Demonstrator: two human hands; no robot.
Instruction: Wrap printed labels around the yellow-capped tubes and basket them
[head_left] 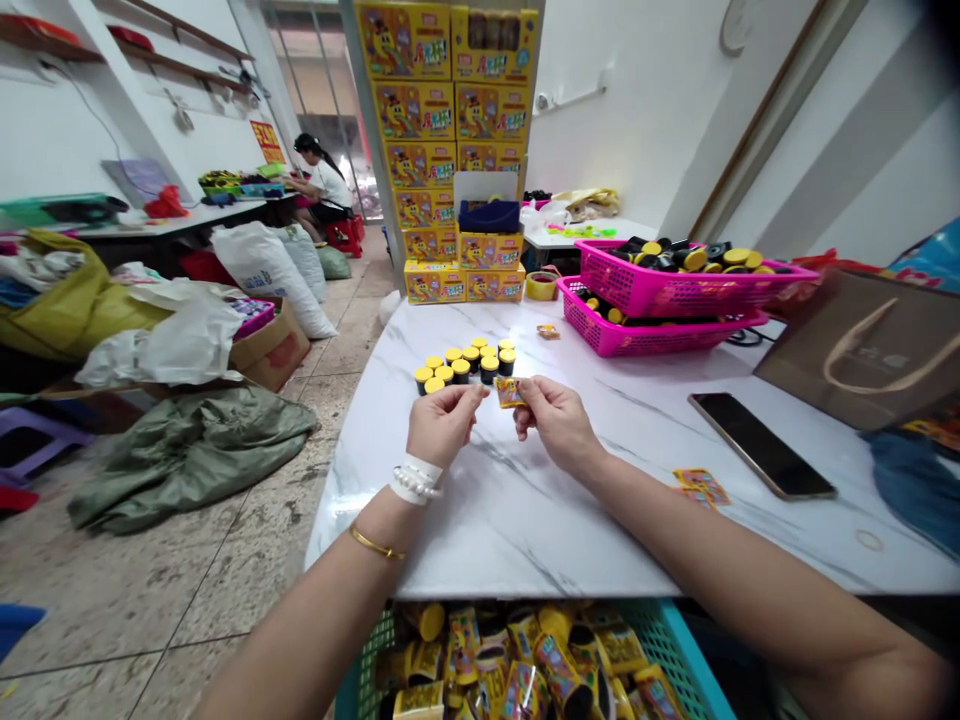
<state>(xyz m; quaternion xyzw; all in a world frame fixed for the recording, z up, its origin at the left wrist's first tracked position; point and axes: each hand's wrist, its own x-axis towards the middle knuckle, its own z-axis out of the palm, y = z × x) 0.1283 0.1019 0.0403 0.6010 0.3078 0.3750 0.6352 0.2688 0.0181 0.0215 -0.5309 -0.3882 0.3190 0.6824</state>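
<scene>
Between the thumb and fingers of my right hand (556, 420) is a small yellow printed label (510, 392). Close by on its left, my left hand (444, 420) is closed in a pinch, and whatever its fingertips hold is too small to make out. Just beyond both hands stands a group of small black cups with yellow lids (460, 368), upright on the white marbled table (480, 540). A few more printed labels (701, 487) lie flat near my right forearm. Another small stack of labels (547, 331) rests farther back.
Two stacked pink baskets (660, 290) hold more lidded cups. A phone (761, 445) and a brown paper bag (862, 345) lie to the right. Yellow boxes (420, 110) are stacked behind. Below the table edge, a teal basket (686, 660) holds labelled cups. A person (326, 185) sits far left.
</scene>
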